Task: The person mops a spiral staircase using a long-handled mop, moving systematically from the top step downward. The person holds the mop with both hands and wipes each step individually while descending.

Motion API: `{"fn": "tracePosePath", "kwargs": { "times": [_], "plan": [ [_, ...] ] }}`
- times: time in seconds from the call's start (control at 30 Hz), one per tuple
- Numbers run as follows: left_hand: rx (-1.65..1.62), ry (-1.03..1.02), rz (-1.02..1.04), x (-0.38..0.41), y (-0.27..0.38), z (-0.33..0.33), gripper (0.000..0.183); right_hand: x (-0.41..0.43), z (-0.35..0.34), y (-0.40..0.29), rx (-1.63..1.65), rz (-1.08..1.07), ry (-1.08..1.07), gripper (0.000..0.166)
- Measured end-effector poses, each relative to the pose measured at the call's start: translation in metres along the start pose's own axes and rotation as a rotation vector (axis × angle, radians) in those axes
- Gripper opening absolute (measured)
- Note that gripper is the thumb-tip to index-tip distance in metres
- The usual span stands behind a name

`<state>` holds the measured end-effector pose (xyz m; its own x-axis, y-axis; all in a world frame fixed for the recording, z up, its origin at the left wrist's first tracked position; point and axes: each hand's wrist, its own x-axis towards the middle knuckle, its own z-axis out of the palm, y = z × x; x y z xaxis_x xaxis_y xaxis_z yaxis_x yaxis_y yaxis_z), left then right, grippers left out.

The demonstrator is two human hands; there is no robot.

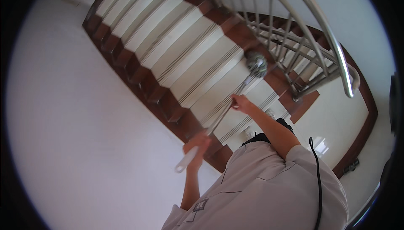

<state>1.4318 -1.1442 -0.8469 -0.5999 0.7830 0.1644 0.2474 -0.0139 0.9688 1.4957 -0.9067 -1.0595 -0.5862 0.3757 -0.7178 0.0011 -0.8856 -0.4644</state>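
Observation:
A mop with a metal pole (223, 116) slants across the stairs in front of me. My left hand (197, 148), somewhat blurred, grips it by the white plastic handle at its lower left end. Farther along, my right hand (240, 103) is closed around the metal pole. The grey-green mop head (257, 64) lies at the railing side of a step, by the dark red-brown border. Pale stair treads (214, 81) with dark grooved lines run under the pole.
A metal stair railing (339, 56) curves along the right side, its post standing on the dark border. A white wall (88, 113) flanks the stairs on the left. Beyond the railing are another flight and a glossy pale landing floor (334, 125). My shoes rest on a lower step.

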Motion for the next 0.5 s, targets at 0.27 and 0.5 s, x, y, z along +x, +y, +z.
{"fn": "tracePosePath", "kwargs": {
  "times": [0.27,0.5],
  "plan": [
    [0.045,-0.538,0.414,0.008,0.008,0.083,0.024,-0.019,-0.078,-0.002,0.172,-0.148,0.279,0.012],
    [-0.079,-0.016,0.177,-0.005,0.022,-0.031,0.017,-0.017,0.055,0.051,-0.085,-0.124,0.314,0.030]
  ]
}}
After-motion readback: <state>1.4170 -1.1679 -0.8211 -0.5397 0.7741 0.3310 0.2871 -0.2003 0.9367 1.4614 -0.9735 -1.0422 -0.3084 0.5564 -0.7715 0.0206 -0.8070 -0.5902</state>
